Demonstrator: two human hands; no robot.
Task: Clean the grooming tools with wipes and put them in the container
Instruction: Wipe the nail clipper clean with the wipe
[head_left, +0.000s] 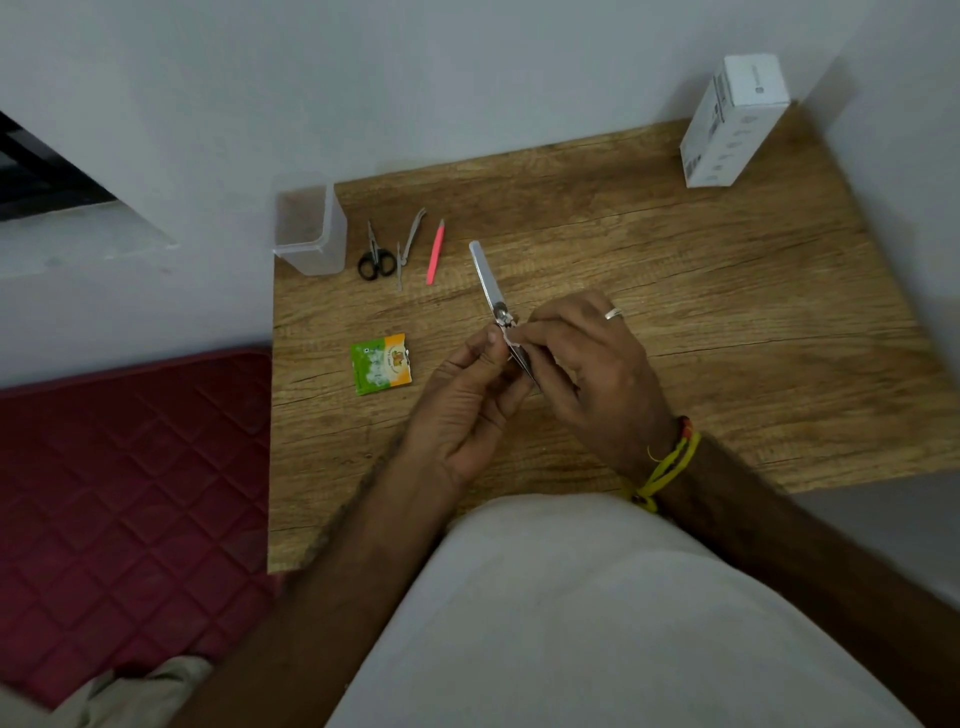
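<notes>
A pair of large steel scissors (488, 278) is held over the middle of the wooden table (701, 312), blades pointing up and away. My left hand (467, 400) grips it near the pivot from the left. My right hand (592, 364) pinches it near the pivot from the right, with something thin and white between its fingers. The handles are hidden behind my hands. At the table's far left corner stands a clear plastic container (310, 228). Beside it lie small black-handled scissors (375, 257), a steel tool (408, 249) and pink tweezers (435, 253). A green and orange wipe sachet (381, 364) lies left of my hands.
A white box (732, 122) stands upright at the far right corner against the wall. A dark red quilted mattress (130, 493) lies left of the table. My lap in pale cloth (571, 623) fills the near edge.
</notes>
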